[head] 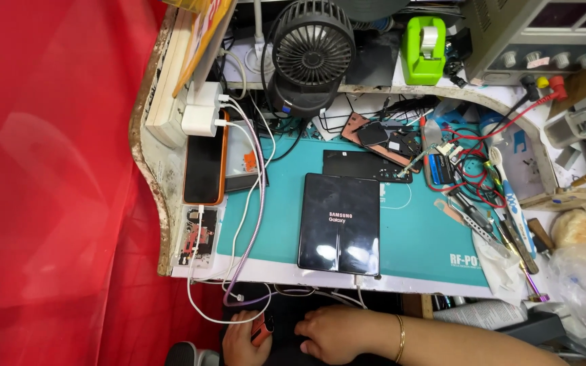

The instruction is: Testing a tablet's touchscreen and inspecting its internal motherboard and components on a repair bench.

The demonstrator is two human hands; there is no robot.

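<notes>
Setting: cluttered repair bench (pixel 164 169) with a worn curved edge, a teal work mat (pixel 422 237) on it and a red curtain (pixel 49 183) to the left.
Centre of the mat: an unfolded dark tablet-like phone (pixel 340 224) lies flat, screen lit with a start-up logo; a cable enters its lower edge.
Left hand: left hand (pixel 244 344) sits below the bench edge, fingers curled around a small red-orange object (pixel 261 330) (possibly a tool or plug, too little shows to say).
Right hand: right hand (pixel 334 332) lies palm down, fingers loosely bent and together, resting low near the lap; a thin gold bangle (pixel 400 337) circles the wrist. It grips nothing that can be seen.
Cables: white cables and a braided purple cable (pixel 258 203) run from white chargers (pixel 201 112) down past the bench edge toward the hands.
Step in hand: judging by the lit logo, the phone seems to be booting while both hands wait off the mat.
Next move calls for: a reach up over the bench edge, clear of the dangling cables.
Around: an orange-cased phone (pixel 205 166), a black desk fan (pixel 312 44), a green tape dispenser (pixel 423 49), red leads (pixel 473 169) and tweezers at the right.
Hard to make out: the lap area is dark, and the left hand's fingertips are cut off by the frame edge.
</notes>
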